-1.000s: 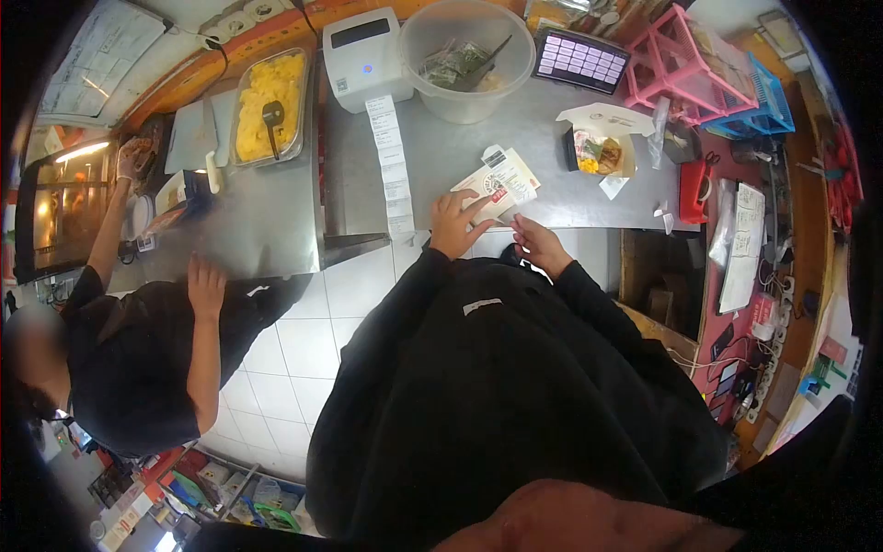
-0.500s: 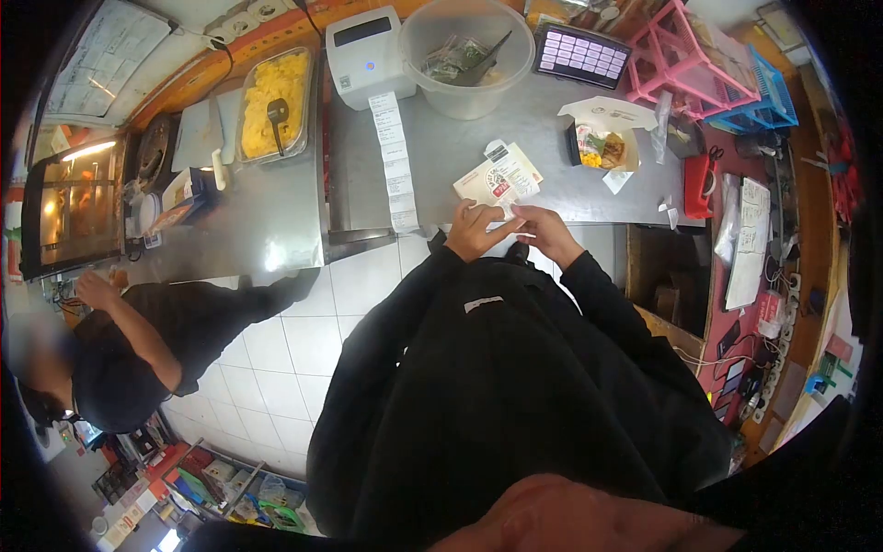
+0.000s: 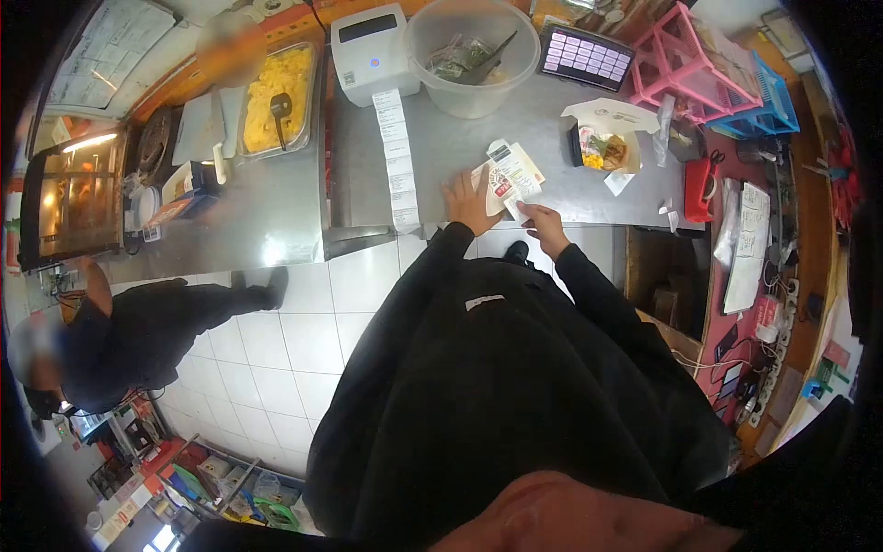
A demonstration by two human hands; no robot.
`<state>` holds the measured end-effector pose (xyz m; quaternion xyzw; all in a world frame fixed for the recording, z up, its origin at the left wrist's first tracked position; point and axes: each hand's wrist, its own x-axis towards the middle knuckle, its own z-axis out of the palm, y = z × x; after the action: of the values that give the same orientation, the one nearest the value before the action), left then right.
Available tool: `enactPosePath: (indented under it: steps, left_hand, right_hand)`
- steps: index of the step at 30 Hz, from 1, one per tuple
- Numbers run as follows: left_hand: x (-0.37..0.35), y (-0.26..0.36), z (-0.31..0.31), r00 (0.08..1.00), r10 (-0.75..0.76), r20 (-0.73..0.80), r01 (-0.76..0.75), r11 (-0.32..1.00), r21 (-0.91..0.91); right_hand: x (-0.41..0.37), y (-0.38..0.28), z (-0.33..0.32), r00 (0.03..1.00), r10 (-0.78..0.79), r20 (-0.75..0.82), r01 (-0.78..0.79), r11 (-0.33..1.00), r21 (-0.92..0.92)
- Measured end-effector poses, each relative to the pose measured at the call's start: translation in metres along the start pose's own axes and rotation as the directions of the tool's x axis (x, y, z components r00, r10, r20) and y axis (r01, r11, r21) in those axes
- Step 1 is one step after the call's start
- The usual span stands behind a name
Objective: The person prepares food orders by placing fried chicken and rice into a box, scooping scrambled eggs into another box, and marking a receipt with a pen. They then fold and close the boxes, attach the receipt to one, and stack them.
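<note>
A cream printed carton [image 3: 498,184] with a red-and-black logo lies on the steel counter in front of me. My left hand [image 3: 471,202] rests on its left side with the fingers stretched out. Between thumb and fingertips my right hand [image 3: 546,227] pinches a small white label [image 3: 518,211] at the carton's near right corner. To the right stands an open food box [image 3: 600,149] with yellow, green and brown food inside, its lid raised.
A label printer [image 3: 375,57] trails a long strip of printed labels [image 3: 395,161]. Behind are a clear tub [image 3: 474,92] and a tablet [image 3: 586,57]. Left, a tray of yellow food [image 3: 274,101] holds a dark spoon. A red tape dispenser [image 3: 701,187] sits right; a co-worker [image 3: 101,340] stands left.
My hands were together in front of the carton. Now the left has moved forward onto it and the right has brought the label to its corner. The co-worker has shifted slightly left.
</note>
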<state>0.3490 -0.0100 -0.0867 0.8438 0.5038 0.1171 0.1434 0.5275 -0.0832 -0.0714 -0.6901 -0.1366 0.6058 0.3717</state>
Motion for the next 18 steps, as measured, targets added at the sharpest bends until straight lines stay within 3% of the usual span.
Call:
enactPosePath:
  steps: [5,11,13,15,16,17,18]
  left_hand:
    - [0.002,0.001,0.006,0.999,-0.02,0.044,0.019,1.0,0.006]
    - [0.001,0.001,0.004,0.993,-0.043,0.109,0.043,0.999,0.009]
    - [0.002,0.003,0.003,0.992,-0.054,0.116,0.054,0.999,0.004]
    - [0.004,0.007,0.005,0.995,-0.046,0.091,0.046,0.999,0.003]
    - [0.007,0.004,0.008,0.996,-0.063,0.065,0.061,0.998,0.02]
    - [0.007,-0.001,0.023,0.998,-0.054,-0.019,0.055,0.997,0.047]
    - [0.006,-0.005,0.042,0.993,-0.047,-0.113,0.057,0.994,0.089]
  right_hand:
    - [0.011,0.005,0.014,0.997,-0.033,-0.063,0.027,0.996,-0.086]
    - [0.021,0.014,0.025,0.975,-0.173,-0.143,0.166,0.984,-0.062]
    - [0.027,0.018,0.023,0.976,-0.145,-0.16,0.128,0.985,-0.111]
    - [0.028,0.014,0.024,0.983,-0.134,-0.125,0.116,0.983,-0.139]
    - [0.04,0.016,0.019,0.988,-0.116,-0.104,0.087,0.964,-0.251]
    - [0.053,0.024,0.018,0.985,-0.143,-0.095,0.117,0.965,-0.236]
    - [0.059,0.025,0.012,0.983,-0.181,0.02,0.175,0.907,-0.384]
